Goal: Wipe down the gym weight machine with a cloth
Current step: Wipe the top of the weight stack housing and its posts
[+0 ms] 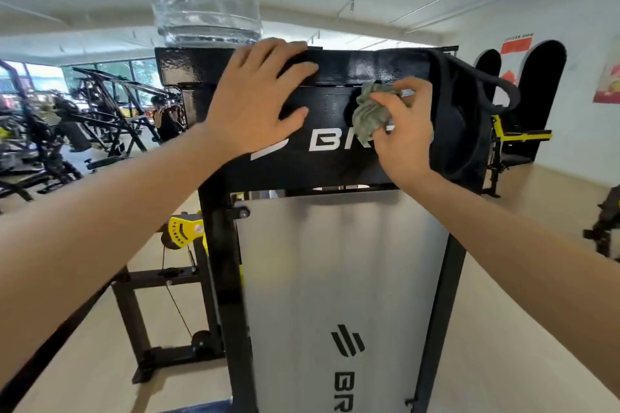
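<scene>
— How do the hands lie?
— The left hand [258, 100] is flat, fingers spread, on the black top panel of the weight machine [335, 261], arm reaching upward.
— And the cloth [370, 109]?
— Crumpled in the curled fingers of the right hand [404, 134], pressed to the panel just right of the left hand (a clear container [208, 10] sits above the left fingertips).

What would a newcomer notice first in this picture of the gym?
The two hands in the middle draw the eye. The left hand lies flat on the black top panel of the weight machine, and the right hand holds a crumpled grey-green cloth against it. Above them a clear container stands on the machine's top, and a black bag hangs at its right corner.
</scene>
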